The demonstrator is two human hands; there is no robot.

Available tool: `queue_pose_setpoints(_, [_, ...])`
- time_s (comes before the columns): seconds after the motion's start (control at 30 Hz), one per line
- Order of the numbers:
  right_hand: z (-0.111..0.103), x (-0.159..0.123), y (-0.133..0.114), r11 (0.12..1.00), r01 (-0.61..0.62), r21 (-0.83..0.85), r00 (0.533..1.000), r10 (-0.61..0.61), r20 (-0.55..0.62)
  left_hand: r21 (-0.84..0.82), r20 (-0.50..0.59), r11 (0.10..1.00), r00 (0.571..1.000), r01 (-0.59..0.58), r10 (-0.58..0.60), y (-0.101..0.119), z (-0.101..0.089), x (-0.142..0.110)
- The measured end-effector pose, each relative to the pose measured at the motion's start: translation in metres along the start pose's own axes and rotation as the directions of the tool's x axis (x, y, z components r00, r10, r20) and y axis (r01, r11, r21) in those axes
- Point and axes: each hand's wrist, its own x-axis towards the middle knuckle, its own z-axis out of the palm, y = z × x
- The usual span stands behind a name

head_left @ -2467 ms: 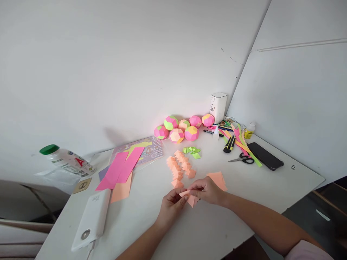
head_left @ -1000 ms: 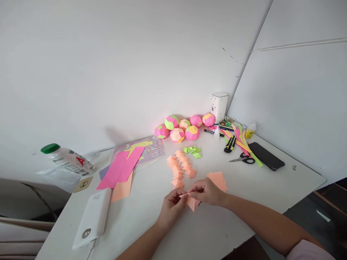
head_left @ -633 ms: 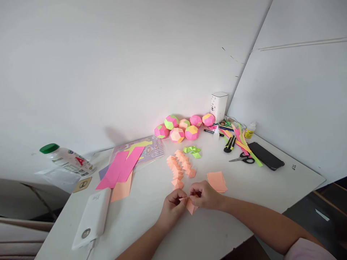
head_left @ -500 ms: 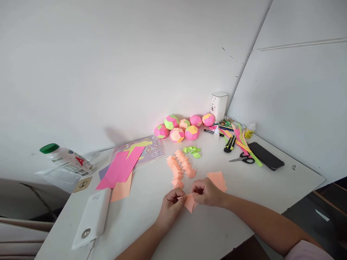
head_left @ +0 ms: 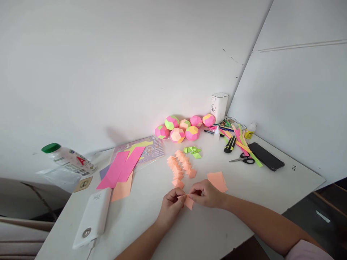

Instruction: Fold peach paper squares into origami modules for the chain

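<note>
Between my hands is a small piece of peach paper (head_left: 189, 204), partly covered by my fingers. My left hand (head_left: 172, 204) pinches its left side between thumb and fingers. At its upper right edge my right hand (head_left: 204, 194) pinches too, fingertips close to the left thumb. Just beyond my hands lie two rows of folded peach paper units (head_left: 177, 170), set close together. Several folded green paper units (head_left: 193, 151) lie behind them. A stack of flat peach paper squares (head_left: 217, 181) rests beyond my right wrist.
Several paper balls (head_left: 177, 135) sit along the wall. Scissors (head_left: 242, 158), a utility knife (head_left: 230, 144), a black phone (head_left: 266, 156) and paper strips (head_left: 241, 141) lie at right. Pink sheets (head_left: 116, 169), a white power bank (head_left: 92, 218) and a bottle (head_left: 69, 159) are at left.
My right hand has shifted slightly left, its fingertips now nearer my left thumb. The peach paper shows less width below the fingers and appears more folded over.
</note>
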Motion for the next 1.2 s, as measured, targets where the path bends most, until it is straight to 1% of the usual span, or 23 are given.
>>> queue_pose_setpoints(0.07, [-0.002, 0.0, 0.0, 1.0, -0.015, 0.0, 1.0, 0.015, -0.008, -0.003, -0.012, 1.0, 1.0, 0.003, -0.003, -0.001, 0.0, -0.001])
queue_pose_setpoints(0.27, [-0.009, -0.001, -0.008, 0.997, -0.074, 0.031, 0.995, 0.076, -0.064, -0.08, -0.101, 0.996, 0.994, 0.038, -0.046, -0.003, -0.002, -0.001])
queue_pose_setpoints(0.37, [-0.01, -0.001, -0.01, 0.985, -0.121, 0.121, 0.99, 0.128, -0.058, -0.138, -0.127, 0.99, 0.991, 0.015, -0.033, -0.001, -0.001, 0.0])
queue_pose_setpoints(0.43, [-0.011, -0.001, -0.01, 0.971, -0.136, 0.199, 0.988, 0.147, -0.045, -0.188, -0.114, 0.982, 0.993, -0.005, -0.017, 0.002, 0.001, 0.0])
queue_pose_setpoints(0.5, [-0.01, 0.0, -0.009, 0.96, -0.126, 0.25, 0.989, 0.141, -0.044, -0.212, -0.075, 0.977, 0.997, -0.006, -0.01, 0.005, 0.003, 0.0])
queue_pose_setpoints(0.6, [-0.009, 0.001, -0.007, 0.952, -0.109, 0.284, 0.991, 0.126, -0.043, -0.184, -0.035, 0.983, 0.999, 0.017, -0.024, 0.007, 0.005, 0.0])
queue_pose_setpoints(0.73, [-0.009, 0.002, -0.004, 0.948, -0.126, 0.293, 0.987, 0.149, -0.06, -0.159, -0.049, 0.987, 0.998, 0.026, -0.035, 0.006, 0.005, 0.001])
queue_pose_setpoints(0.87, [-0.01, 0.005, 0.0, 0.942, -0.131, 0.31, 0.981, 0.169, -0.099, -0.173, -0.06, 0.984, 0.996, 0.05, -0.061, 0.003, 0.004, 0.002])
queue_pose_setpoints(0.93, [-0.01, 0.006, 0.002, 0.927, -0.144, 0.346, 0.976, 0.19, -0.102, -0.184, -0.062, 0.981, 0.995, 0.061, -0.073, 0.003, 0.003, 0.001])
queue_pose_setpoints(1.0, [-0.01, 0.006, 0.005, 0.904, -0.159, 0.397, 0.976, 0.204, -0.074, -0.199, -0.076, 0.978, 0.994, 0.061, -0.077, 0.002, 0.003, 0.001])
queue_pose_setpoints(1.07, [-0.01, 0.006, 0.007, 0.885, -0.16, 0.437, 0.981, 0.192, -0.03, -0.229, -0.086, 0.972, 0.994, 0.05, -0.071, 0.002, 0.003, 0.0])
queue_pose_setpoints(1.2, [-0.009, 0.005, 0.006, 0.874, -0.177, 0.453, 0.984, 0.16, 0.076, -0.283, -0.069, 0.959, 0.996, 0.026, -0.047, 0.004, 0.006, 0.0])
